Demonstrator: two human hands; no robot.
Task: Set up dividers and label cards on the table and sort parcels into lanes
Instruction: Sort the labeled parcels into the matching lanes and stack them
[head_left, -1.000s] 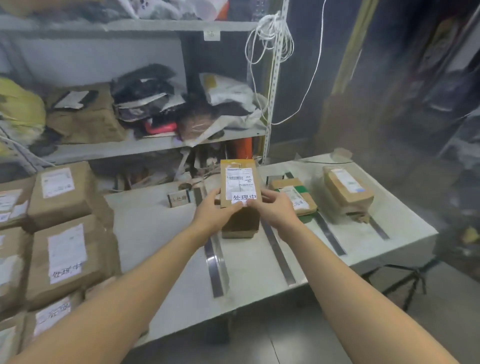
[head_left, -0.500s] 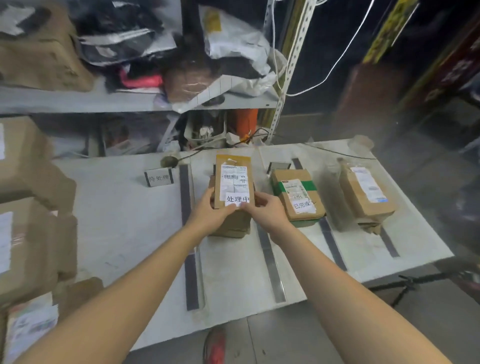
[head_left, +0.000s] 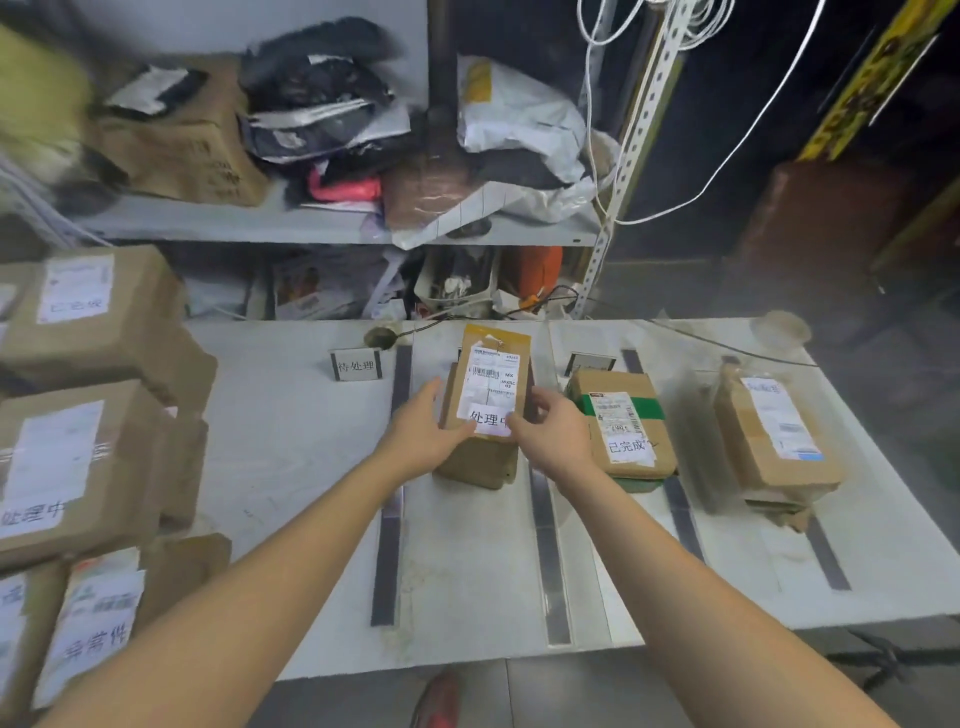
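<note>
Far left, the stacked boxes (head_left: 78, 415) stand beside the table (head_left: 291, 441), where they were half a second ago. Next comes the first label card (head_left: 356, 366), upright at the back of the empty left lane, then the first divider (head_left: 392, 483), lying flat. Your left hand (head_left: 423, 434) still grips the parcel (head_left: 488, 382): the thumb is laid over its lower left corner and the fingers are curled behind its left side. The parcel has not left the second lane. It is tilted up with its label facing you, and its lower end is at the lower parcel (head_left: 478, 462) that sits on the table between the first and second dividers. Your right hand (head_left: 553, 439) holds it as before, thumb on the white sticker, though its fingers now show curled at the parcel's right edge. Past the second divider (head_left: 545, 545) a second card (head_left: 589, 362) stands behind the green-taped parcel (head_left: 621, 421). Past the third divider (head_left: 685, 525) the right parcel (head_left: 774, 431) lies just beside the fourth divider (head_left: 826, 556). None of these has shifted.
</note>
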